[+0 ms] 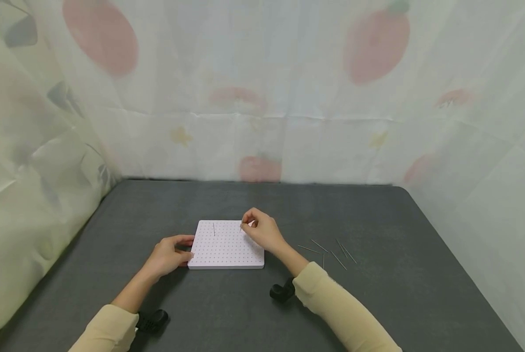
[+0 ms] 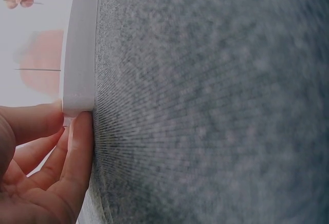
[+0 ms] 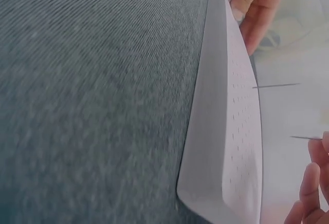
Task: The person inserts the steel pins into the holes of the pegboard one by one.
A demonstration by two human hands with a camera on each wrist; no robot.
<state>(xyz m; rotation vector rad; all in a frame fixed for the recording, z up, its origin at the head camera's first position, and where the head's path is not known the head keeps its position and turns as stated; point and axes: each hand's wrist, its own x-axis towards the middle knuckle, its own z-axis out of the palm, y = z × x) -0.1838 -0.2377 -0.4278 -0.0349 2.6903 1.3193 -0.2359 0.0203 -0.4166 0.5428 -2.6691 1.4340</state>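
Note:
A white pegboard (image 1: 227, 252) with rows of small holes lies flat on the dark table. My left hand (image 1: 166, 255) holds it by its left edge, with the thumb at the near corner and the fingers along the side. Over the far right part of the board, my right hand (image 1: 264, 231) pinches a thin metal pin (image 3: 304, 137) between thumb and fingertips. In the right wrist view the free end of this pin shows apart from the board. Another thin pin (image 1: 214, 230) stands upright in a hole near the board's far left.
Several loose metal pins (image 1: 339, 260) lie scattered on the dark table (image 1: 399, 293) to the right of the board, beside my right forearm. Black wrist devices (image 1: 154, 320) hang under both forearms. Pale curtains (image 1: 311, 146) with fruit prints enclose the table at the back and sides.

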